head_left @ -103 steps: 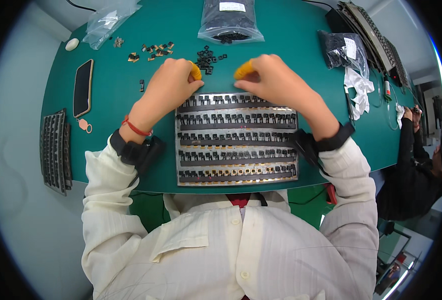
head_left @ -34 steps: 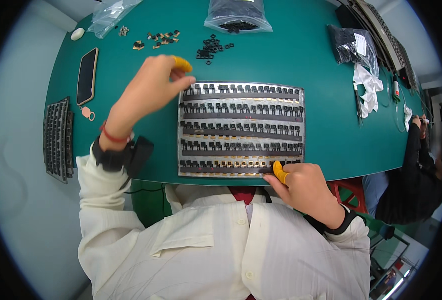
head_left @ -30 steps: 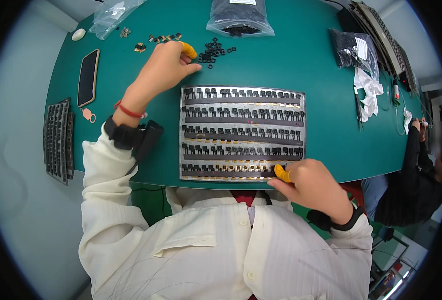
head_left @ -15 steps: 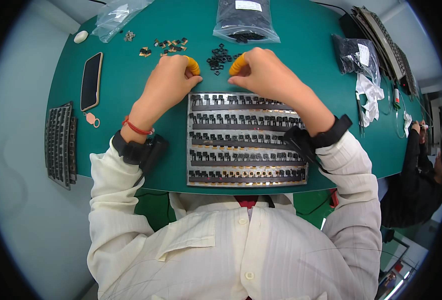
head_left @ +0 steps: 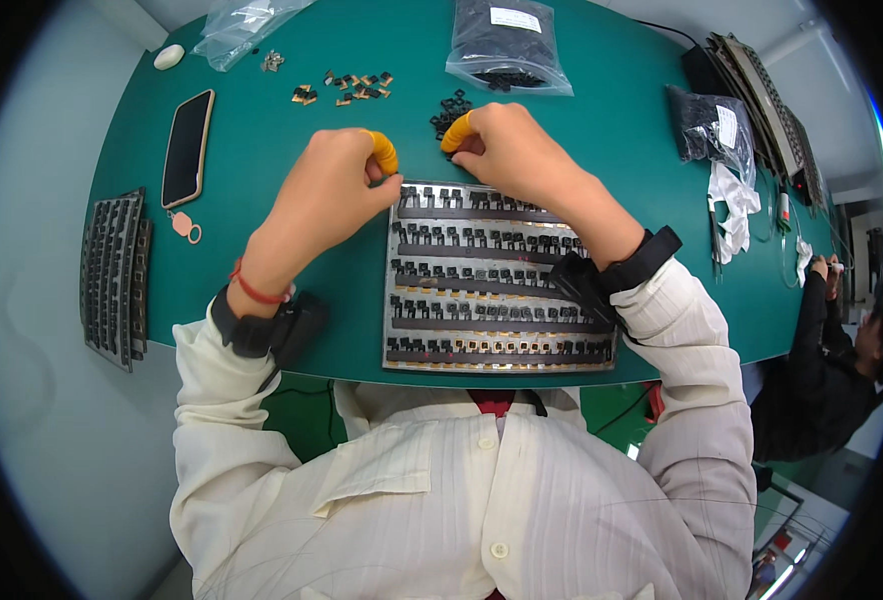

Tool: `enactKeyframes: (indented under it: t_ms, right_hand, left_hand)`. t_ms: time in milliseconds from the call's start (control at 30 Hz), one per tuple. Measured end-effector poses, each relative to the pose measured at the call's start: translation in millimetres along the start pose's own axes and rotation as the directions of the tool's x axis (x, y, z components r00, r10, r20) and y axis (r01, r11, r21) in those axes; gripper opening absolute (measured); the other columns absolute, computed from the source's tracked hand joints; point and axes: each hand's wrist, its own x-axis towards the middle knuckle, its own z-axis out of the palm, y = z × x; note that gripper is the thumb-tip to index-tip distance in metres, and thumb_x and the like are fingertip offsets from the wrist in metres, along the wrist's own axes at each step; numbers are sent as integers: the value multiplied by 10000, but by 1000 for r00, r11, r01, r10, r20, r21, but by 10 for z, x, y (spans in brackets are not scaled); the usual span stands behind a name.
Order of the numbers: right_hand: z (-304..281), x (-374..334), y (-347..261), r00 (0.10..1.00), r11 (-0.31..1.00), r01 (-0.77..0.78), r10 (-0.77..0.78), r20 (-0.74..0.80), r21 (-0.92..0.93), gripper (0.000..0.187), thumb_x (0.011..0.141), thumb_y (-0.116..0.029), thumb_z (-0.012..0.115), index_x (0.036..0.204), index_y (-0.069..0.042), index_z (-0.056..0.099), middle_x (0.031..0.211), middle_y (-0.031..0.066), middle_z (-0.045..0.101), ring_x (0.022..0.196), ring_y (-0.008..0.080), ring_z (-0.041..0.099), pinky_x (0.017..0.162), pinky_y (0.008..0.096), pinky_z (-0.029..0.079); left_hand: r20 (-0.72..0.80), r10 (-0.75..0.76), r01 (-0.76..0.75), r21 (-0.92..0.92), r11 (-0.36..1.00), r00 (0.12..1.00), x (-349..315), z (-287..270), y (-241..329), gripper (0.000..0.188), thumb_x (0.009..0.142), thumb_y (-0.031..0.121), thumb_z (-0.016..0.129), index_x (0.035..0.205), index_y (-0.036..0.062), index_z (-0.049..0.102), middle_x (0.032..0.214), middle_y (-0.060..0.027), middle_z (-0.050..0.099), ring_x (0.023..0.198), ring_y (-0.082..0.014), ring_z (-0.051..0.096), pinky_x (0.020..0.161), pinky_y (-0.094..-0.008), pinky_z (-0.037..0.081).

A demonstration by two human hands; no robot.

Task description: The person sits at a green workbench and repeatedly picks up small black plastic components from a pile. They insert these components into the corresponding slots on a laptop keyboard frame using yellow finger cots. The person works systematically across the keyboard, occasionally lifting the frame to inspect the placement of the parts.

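My left hand [head_left: 347,180] is closed in a pinch at the upper left corner of a metal tray [head_left: 398,300]. A yellow finger cot covers one finger, and whatever lies in the pinch is hidden. The tray carries rows of small black parts [head_left: 482,240] with dark strips between them; several spots in its nearest row show gold squares. Beyond the tray, my right hand [head_left: 517,155], also with a yellow finger cot, bends its fingers together at the near side of a pile of small black square frames [head_left: 452,108]. Its fingertips partly hide what they touch.
Behind lie black-and-gold pieces [head_left: 362,88], small metal bits [head_left: 273,61] and a bag of black parts [head_left: 507,45]. At left are a phone [head_left: 188,148] and stacked trays [head_left: 112,280]. At right are another bag [head_left: 712,125], crumpled white tissue [head_left: 732,215] and a person in black [head_left: 817,370].
My left hand has moved down to the tray's upper left corner. My right hand has shifted left to the pile of black frames. The whole view has shifted slightly.
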Motion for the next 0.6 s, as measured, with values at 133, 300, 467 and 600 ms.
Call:
enactKeyframes:
  t_ms: [133,300,467,600]
  right_hand:
    - [-38,-20,73,1000,1000,-25,25,-8,13,199,789,-24,701,974,45,724,862,205,713,809,307,710,747,372,560]
    - [6,10,-1,1000,999,4,-3,7,-40,194,792,-79,750,940,45,726,836,188,724,756,254,716,718,339,562]
    - [39,55,44,997,990,79,-79,3,-113,186,774,-104,762,896,31,727,794,188,703,723,296,696,687,361,552]
    - [-8,-78,-3,983,974,169,-178,-49,-152,120,744,-52,729,804,48,700,764,229,676,719,358,684,677,399,548]
  left_hand:
    - [33,35,-33,-38,999,999,-333,-41,12,164,758,85,731,843,-48,688,755,-118,660,686,-213,625,654,-317,503]
    - [103,104,-102,-21,995,989,-703,-19,185,144,759,97,730,854,-5,692,760,-103,624,698,-237,600,684,-349,474]
    - [172,177,-175,-28,984,969,-919,92,398,135,754,109,736,849,22,695,766,-76,607,739,-273,562,692,-366,464]
    - [253,229,-227,-38,973,940,-1025,257,487,127,750,101,732,830,15,682,773,-86,597,760,-279,568,714,-378,477]
